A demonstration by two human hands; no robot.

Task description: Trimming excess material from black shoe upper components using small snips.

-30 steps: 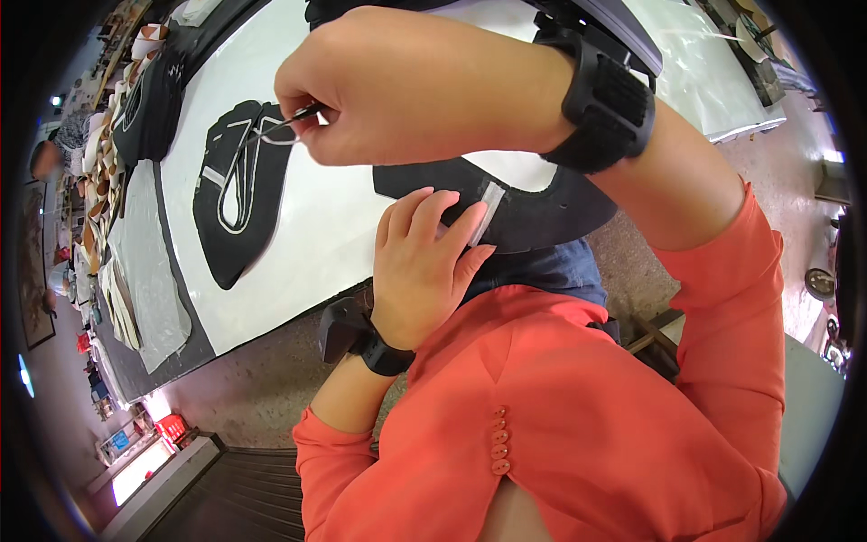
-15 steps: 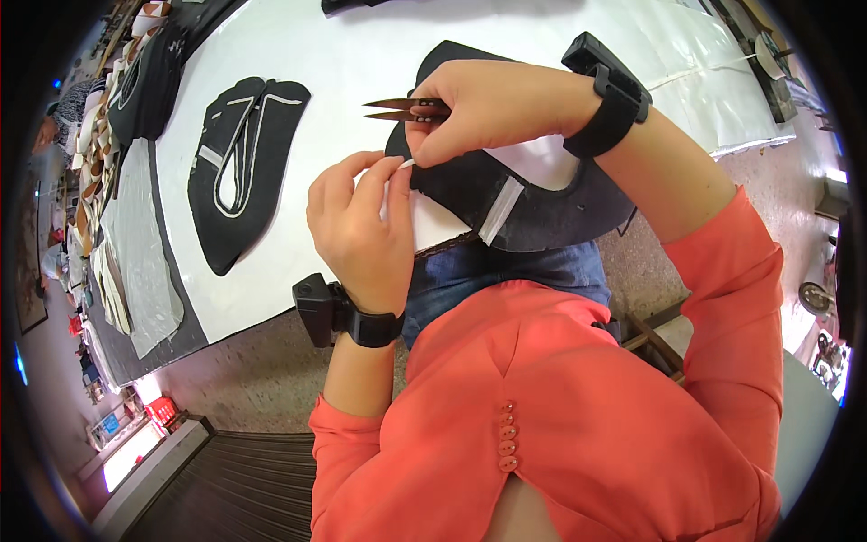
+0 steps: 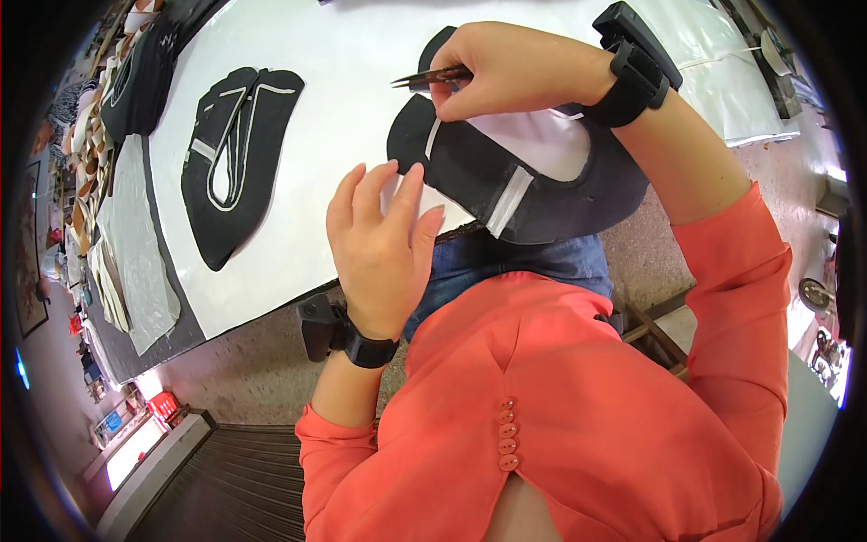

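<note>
Head view: right hand (image 3: 492, 72) curled snugly round a dark pointed tool (image 3: 440, 78), tweezers or snips, its tips jutting out left of the knuckles. Thumb and forefinger sat close together at the upper end of a thin white strip (image 3: 433, 139); whether they pinched it could not be told. Black curved piece (image 3: 479, 172) lay beneath those fingers and reached away to their right, a wider pale band (image 3: 511, 200) crossing it. Left hand (image 3: 379, 230): fingers loosely spread, nothing gripped, two fingertips at the piece's near edge, contact hard to confirm. Second black piece (image 3: 257, 158), white-edged, lay well apart, left of the left fingers, on the white tabletop (image 3: 307, 226).

Handling, as judged: curved piece light, thin, bendable, not very slippery; best steadied flat by its near margin. Strip flimsy, apt to twist; best taken by an end.
</note>
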